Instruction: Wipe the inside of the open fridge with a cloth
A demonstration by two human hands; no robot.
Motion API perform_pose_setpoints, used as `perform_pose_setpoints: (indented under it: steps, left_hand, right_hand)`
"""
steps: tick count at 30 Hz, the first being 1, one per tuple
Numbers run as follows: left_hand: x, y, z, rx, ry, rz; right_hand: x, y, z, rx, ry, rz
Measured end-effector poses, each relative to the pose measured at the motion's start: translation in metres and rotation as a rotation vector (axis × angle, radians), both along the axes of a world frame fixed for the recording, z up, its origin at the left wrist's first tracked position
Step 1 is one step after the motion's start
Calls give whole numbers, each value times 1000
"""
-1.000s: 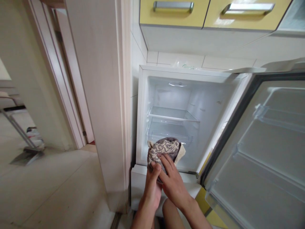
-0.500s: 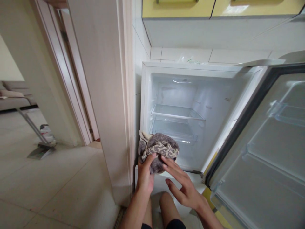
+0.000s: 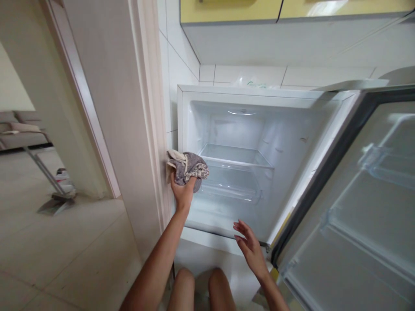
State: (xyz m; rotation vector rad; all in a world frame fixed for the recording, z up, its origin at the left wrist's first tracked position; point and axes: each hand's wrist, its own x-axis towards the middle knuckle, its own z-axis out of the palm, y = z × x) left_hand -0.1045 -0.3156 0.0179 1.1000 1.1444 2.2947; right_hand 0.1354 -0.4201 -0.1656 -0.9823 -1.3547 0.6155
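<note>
Cloth [image 3: 188, 166], grey with a cream pattern, bunched into a thick wad and right up at the left front edge of the refrigerator [image 3: 259, 95], and it is the left hand [image 3: 183, 190] that has it! That hand is closed around the lower part of the wad, thumb showing on the near side, other fingers partly lost in the folds; a pale corner of fabric sticks out at the upper left, close to the wooden door frame [image 3: 129, 129]. Whether the wad is touching the edge itself, we cannot tell from this angle. Over to the right hand [image 3: 249, 246], and this one has hold of nothing: fingers loosely curved, thumb apart from them, poised in front of the refrigerator's lower front edge, well apart from the cloth. The refrigerator door [image 3: 359, 194] stands wide open on the right, its dark seal in plain sight and clear racks on its inner face. Inside, a clear shelf [image 3: 233, 154] spans the upper part, with a clear tray [image 3: 231, 190] below it. Crumpled clear plastic [image 3: 256, 83] with green marks lies on top, and above that hang yellow cabinets [image 3: 230, 11]. Down at the bottom, the person's knees [image 3: 184, 276] face the refrigerator, while far left a dustpan [image 3: 56, 204] sits on the floor [image 3: 81, 246], a sofa [image 3: 24, 134] beyond it.
</note>
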Motion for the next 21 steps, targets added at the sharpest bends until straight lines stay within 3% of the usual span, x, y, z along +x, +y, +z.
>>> perform_pose_setpoints:
  steps: [7, 12, 16, 21]
  left_hand:
    - [38, 60, 0, -443, 928, 67]
    - [52, 120, -2, -595, 1205, 3]
    - [62, 170, -10, -632, 1370, -77]
    - [75, 229, -29, -739, 1474, -188]
  right_hand:
    - [31, 37, -38, -122, 129, -219]
    - [37, 56, -57, -163, 143, -293]
    - [33, 68, -43, -95, 59, -418]
    - [25, 86, 2, 234, -309, -676]
